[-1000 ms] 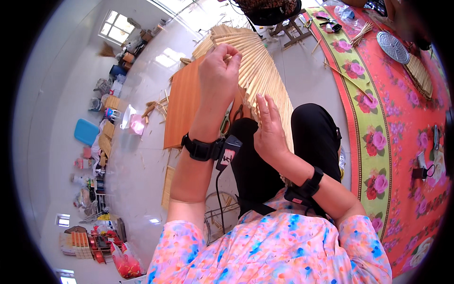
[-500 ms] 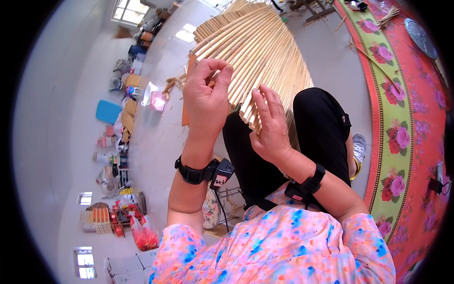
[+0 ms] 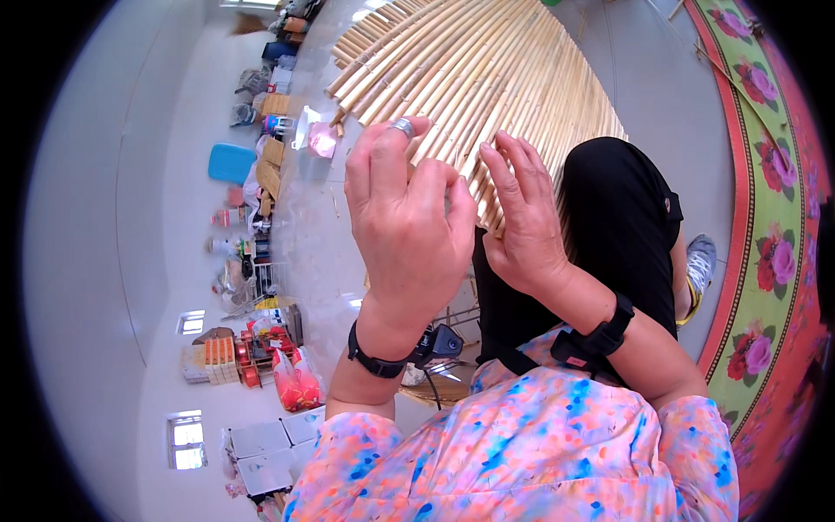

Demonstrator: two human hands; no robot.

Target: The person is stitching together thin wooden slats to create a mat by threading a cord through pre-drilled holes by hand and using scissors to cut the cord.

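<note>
Bamboo fan (image 3: 487, 78): now fills 12 o'clock, nearer than a second ago. Left hand (image 3: 409, 230): fingers curled together, pinching at something unseen. Right hand (image 3: 522, 222): fingers apart, flat against the ribs.

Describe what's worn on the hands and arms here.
Left hand: silver ring on one finger, black wristband with a small black device and thin cable. Right hand: bare fingers, black strap at the wrist. Floral sleeves, pink, blue and orange, cover the upper arms.

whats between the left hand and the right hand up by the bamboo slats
Nothing sits there: between the left hand and right hand only the fanned bamboo slats behind show through the narrow gap, in the head view.
</note>
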